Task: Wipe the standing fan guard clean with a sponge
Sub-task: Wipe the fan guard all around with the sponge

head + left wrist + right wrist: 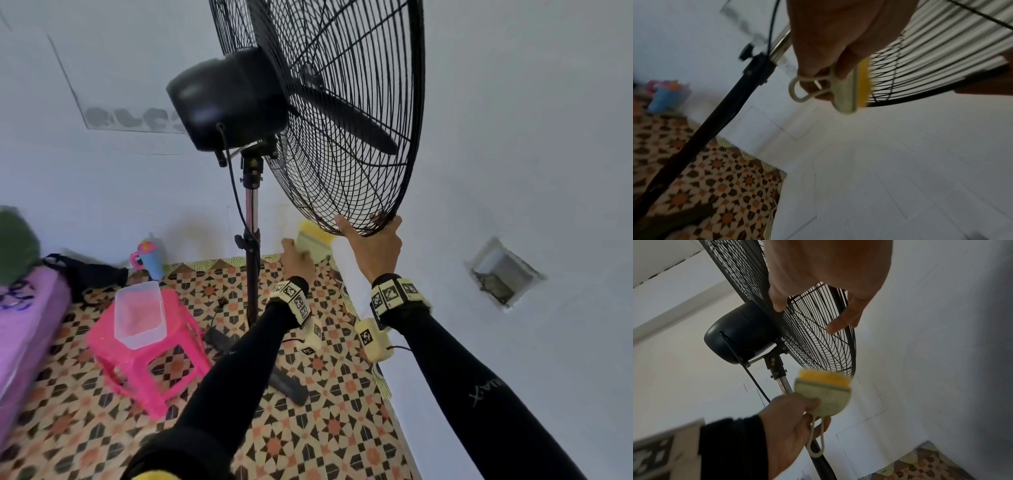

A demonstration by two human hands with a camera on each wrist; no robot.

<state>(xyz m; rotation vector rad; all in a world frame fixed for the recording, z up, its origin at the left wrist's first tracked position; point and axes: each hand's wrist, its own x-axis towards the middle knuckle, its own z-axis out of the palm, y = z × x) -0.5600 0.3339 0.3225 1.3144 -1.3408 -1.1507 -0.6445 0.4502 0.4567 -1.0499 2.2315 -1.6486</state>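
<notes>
The right hand (375,245) curls round the bottom rim of the fan guard (346,113), apparently steadying it, while the left hand (297,262) grips the handled sponge (313,241) just below, seemingly poised to wipe.

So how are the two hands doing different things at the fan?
The left hand grips a yellow sponge tool by its handle, just below the fan guard; the right hand holds no tool and grips the guard's bottom rim. The left hand sits lower than the right. Both wear black sleeves and tagged wristbands.
</notes>
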